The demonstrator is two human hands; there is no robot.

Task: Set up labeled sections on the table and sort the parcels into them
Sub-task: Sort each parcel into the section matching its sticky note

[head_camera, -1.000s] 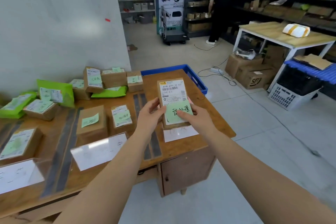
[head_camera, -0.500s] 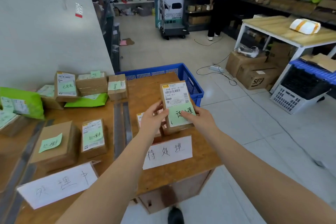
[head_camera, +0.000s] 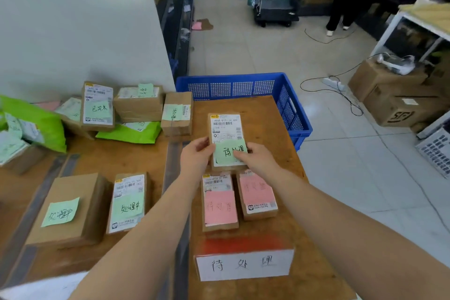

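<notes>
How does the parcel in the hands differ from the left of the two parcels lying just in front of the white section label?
The held parcel carries a green sticky note; the lying parcel carries a pink one. The held parcel is gripped by the left hand and right hand; the lying parcel is untouched, flat on the table. The held parcel sits farther from the white section label. Both are brown boxes with white shipping labels.

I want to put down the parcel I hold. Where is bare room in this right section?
Bare wood lies beyond the held parcel, up to the blue crate, and along the right table edge. A strip lies between the two pink-note parcels and the white section label. The far left pile is crowded.
</notes>
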